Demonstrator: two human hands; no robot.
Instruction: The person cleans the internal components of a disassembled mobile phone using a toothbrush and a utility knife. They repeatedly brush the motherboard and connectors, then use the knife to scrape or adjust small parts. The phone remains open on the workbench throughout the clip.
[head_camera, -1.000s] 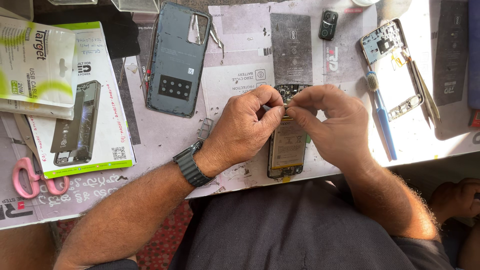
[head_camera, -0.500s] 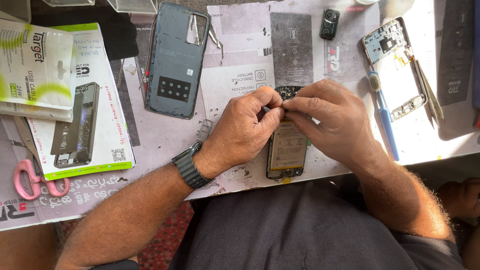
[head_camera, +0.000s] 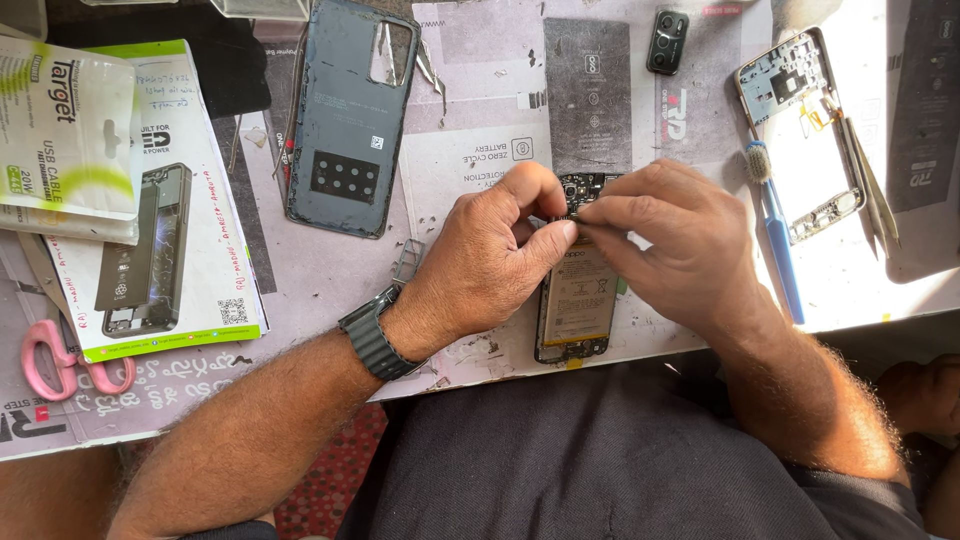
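Note:
An opened phone (head_camera: 578, 300) lies face down near the table's front edge, its battery and circuit board showing. My left hand (head_camera: 490, 262), with a dark watch on the wrist, pinches with thumb and forefinger at the phone's upper end. My right hand (head_camera: 672, 240) meets it there, fingertips pressed together over the board. What sits between the fingertips is too small to make out. The phone's upper part is hidden under both hands.
A grey phone back cover (head_camera: 350, 115) lies at the upper left. A white phone frame (head_camera: 805, 130), a blue toothbrush (head_camera: 775, 230) and tweezers (head_camera: 868, 190) lie at the right. A camera module (head_camera: 667, 42), pink scissors (head_camera: 60, 360) and packaged parts (head_camera: 150, 240) lie about.
Both hands stay over the phone's upper end; the fingertips have shifted slightly and closed tighter together. The phone has not moved.

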